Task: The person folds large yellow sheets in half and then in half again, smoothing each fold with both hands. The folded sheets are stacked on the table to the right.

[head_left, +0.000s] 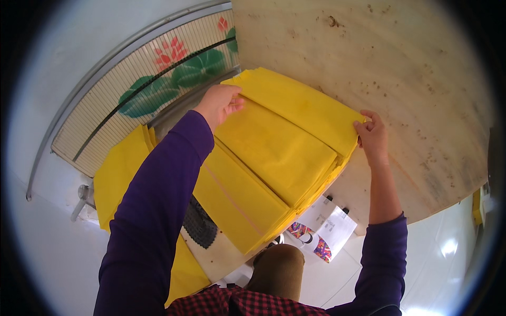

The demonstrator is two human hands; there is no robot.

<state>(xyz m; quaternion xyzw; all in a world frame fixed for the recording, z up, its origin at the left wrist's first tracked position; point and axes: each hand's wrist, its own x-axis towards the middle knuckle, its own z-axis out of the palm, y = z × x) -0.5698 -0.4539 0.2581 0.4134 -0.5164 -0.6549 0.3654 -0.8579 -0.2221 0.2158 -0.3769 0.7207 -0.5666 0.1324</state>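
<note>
Lying across the near edge of a round wooden table (421, 79), a thick stack of yellow sheets (274, 152) is seen, its far end folded or layered into a raised band that runs from the upper left toward the right. The bare tabletop beyond the stack is marked with dark specks and stains. More yellow sheets (118, 174) are draped off the left edge of the table, partly hidden behind the left sleeve. A ribbed panel painted with green leaves and pink flowers (158, 79) is set past the table's left edge, framed by a curved metal rail. Below the near edge, white bags with colourful printing (321, 231) are seen on the pale floor, just beside a brown rounded shape that cannot be identified. A dark meshed item (200, 226) is partly covered by the stack and the arm.

The left hand (219, 102) is laid at the far left corner of the stack, its fingers curled over the top layer's edge. The right hand (371, 137) is closed in a narrow pinch on the right corner of the stack, thumb above, fingers bent beneath. Both forearms are covered by purple sleeves.
</note>
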